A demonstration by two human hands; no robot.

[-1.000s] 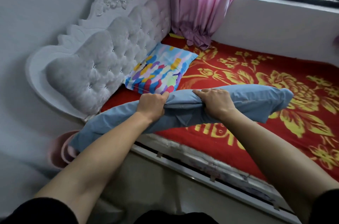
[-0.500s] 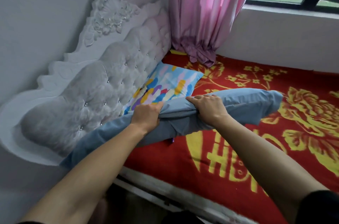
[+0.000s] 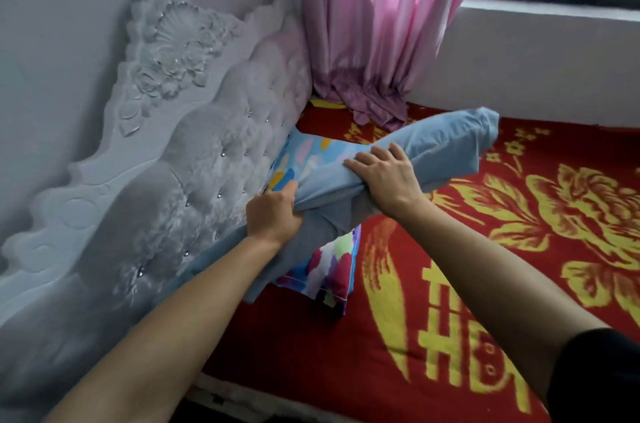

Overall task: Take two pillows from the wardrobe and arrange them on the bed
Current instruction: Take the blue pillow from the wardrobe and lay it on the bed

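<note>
I hold a long light-blue pillow (image 3: pixel 446 148) slantwise over the head end of the bed (image 3: pixel 398 336). My left hand (image 3: pixel 273 214) grips its bunched middle edge. My right hand (image 3: pixel 388 176) clutches the same fold a little further right. The pillow's right end rises toward the curtain; its left end hangs down beside the headboard. Under it a multicoloured patterned pillow (image 3: pixel 329 270) lies on the red and gold bedspread against the headboard, partly hidden by the blue one.
A white tufted headboard (image 3: pixel 194 159) runs along the left wall. A pink curtain (image 3: pixel 381 34) hangs in the far corner, its hem bunched on the bed. A grey wall and window sill (image 3: pixel 554 51) bound the far side.
I have come closer and carried the blue pillow forward and left, over the patterned pillow. Its right end has tipped up. Both hands keep their grip.
</note>
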